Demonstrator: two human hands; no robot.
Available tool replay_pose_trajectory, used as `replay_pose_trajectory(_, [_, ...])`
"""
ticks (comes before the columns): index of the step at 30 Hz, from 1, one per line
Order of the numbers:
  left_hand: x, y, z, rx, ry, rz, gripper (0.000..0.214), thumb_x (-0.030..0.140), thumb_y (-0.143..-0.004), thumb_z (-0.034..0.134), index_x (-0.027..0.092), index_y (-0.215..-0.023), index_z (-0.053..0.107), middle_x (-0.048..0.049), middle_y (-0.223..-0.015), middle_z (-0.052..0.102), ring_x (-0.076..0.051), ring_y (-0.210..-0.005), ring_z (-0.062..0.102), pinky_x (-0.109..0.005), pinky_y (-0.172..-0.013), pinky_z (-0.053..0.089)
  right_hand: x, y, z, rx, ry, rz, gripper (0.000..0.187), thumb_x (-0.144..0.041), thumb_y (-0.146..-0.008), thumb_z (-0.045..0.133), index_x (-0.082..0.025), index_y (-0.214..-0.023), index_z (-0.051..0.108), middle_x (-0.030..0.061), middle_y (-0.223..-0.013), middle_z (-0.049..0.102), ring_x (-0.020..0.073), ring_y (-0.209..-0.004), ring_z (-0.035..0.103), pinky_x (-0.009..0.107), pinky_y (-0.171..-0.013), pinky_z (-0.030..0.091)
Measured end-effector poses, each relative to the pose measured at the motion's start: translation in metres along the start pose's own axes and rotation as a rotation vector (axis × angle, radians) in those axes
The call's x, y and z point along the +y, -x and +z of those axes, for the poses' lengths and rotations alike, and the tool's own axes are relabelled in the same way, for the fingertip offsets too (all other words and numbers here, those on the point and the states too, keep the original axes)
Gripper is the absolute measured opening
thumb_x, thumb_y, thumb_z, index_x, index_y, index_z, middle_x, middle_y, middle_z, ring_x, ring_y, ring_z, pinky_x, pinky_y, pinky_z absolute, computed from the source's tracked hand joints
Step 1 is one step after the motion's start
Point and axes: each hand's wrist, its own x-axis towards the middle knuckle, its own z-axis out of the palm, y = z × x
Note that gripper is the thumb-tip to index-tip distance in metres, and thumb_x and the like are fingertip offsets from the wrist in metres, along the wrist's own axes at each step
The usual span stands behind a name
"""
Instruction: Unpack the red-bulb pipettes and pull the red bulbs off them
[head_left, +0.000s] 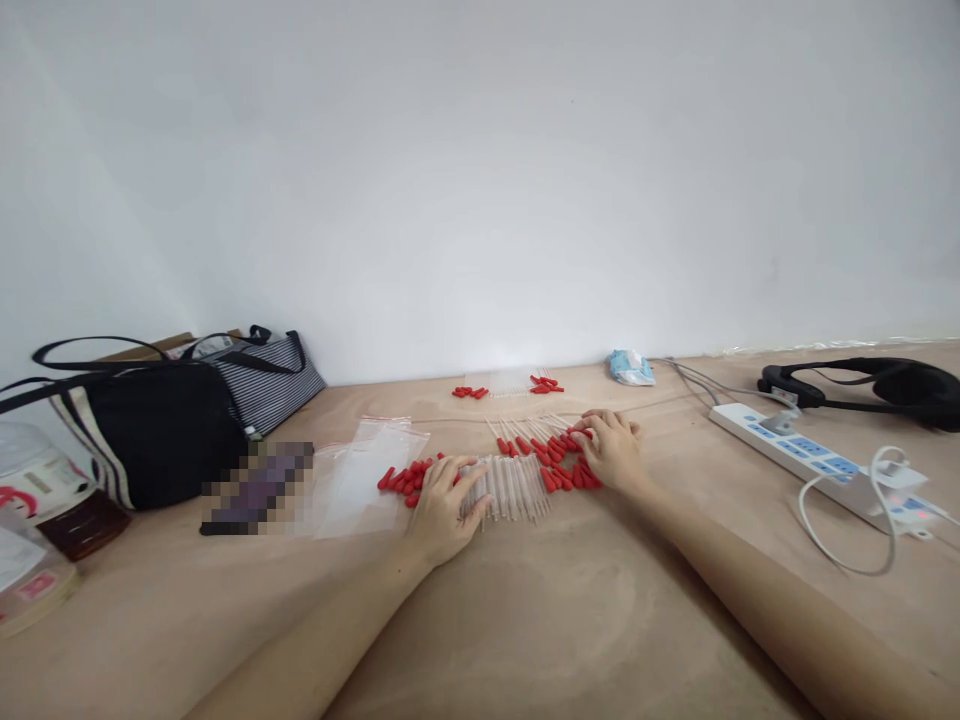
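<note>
A row of thin clear tubes (511,488) lies side by side on the wooden table. My left hand (448,508) rests palm down over the row's left end, fingers spread. Beside it is a heap of small red rubber bulbs (405,480), partly under the fingers. At the row's right, my right hand (613,450) reaches into a second heap of red bulbs (556,478); its thumb and fingertips close on one red bulb (582,434). Behind the row, pale thin tubes with red ends (517,437) lie fanned out.
Further back, more red bulbs (547,384) flank a clear bag (510,382). Clear zip bags (367,470) lie left, near a black bag (165,430), a striped bag (262,375) and a large bottle (60,500). On the right are a power strip (810,455), a black headset (862,390) and a blue-white packet (631,367).
</note>
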Motion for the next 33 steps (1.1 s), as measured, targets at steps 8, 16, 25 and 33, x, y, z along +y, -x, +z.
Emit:
replay_pose_trajectory(8, [0.017,0.006,-0.003,0.011,-0.008,0.196,0.025,0.035,-0.084,0.049,0.020,-0.103,0.058,-0.0036,-0.089,0.064,-0.019,-0.084,0.051,-0.035,-0.076,0.030,-0.064,0.059,-0.014,-0.145,-0.337,-0.371,0.016,-0.025,-0.086,0.045,-0.021,-0.083,0.059,0.0008,-0.073,0.062,0.0149,-0.077,0.049,0.035,-0.080,0.022])
replay_pose_trajectory(16, [0.022,0.012,-0.011,0.050,0.075,0.250,0.023,0.024,-0.086,0.045,0.019,-0.070,0.060,0.0014,-0.057,0.058,-0.012,-0.060,0.044,-0.032,-0.066,0.026,-0.066,0.064,-0.011,-0.188,-0.343,-0.538,0.019,-0.026,-0.085,0.045,-0.023,-0.080,0.063,-0.0004,-0.063,0.056,0.0136,-0.070,0.044,0.036,-0.078,0.021])
replay_pose_trajectory(25, [0.022,0.012,-0.017,0.070,0.035,0.233,0.024,0.022,-0.087,0.044,0.019,-0.067,0.058,0.0025,-0.056,0.056,-0.011,-0.057,0.048,-0.033,-0.069,0.028,-0.058,0.062,-0.019,-0.188,-0.391,-0.525,0.015,-0.021,-0.080,0.043,-0.018,-0.073,0.056,-0.0004,-0.063,0.053,0.0138,-0.069,0.046,0.038,-0.081,0.025])
replay_pose_trajectory(33, [-0.007,0.012,-0.014,0.088,0.009,-0.030,0.023,0.020,-0.088,0.037,0.015,-0.094,0.059,-0.0037,-0.074,0.057,-0.013,-0.070,0.054,-0.026,-0.066,0.042,0.000,0.032,-0.016,-0.052,-0.534,-0.070,0.022,-0.034,-0.082,0.044,-0.021,-0.088,0.062,0.0057,-0.082,0.058,0.0176,-0.077,0.054,0.031,-0.068,0.040])
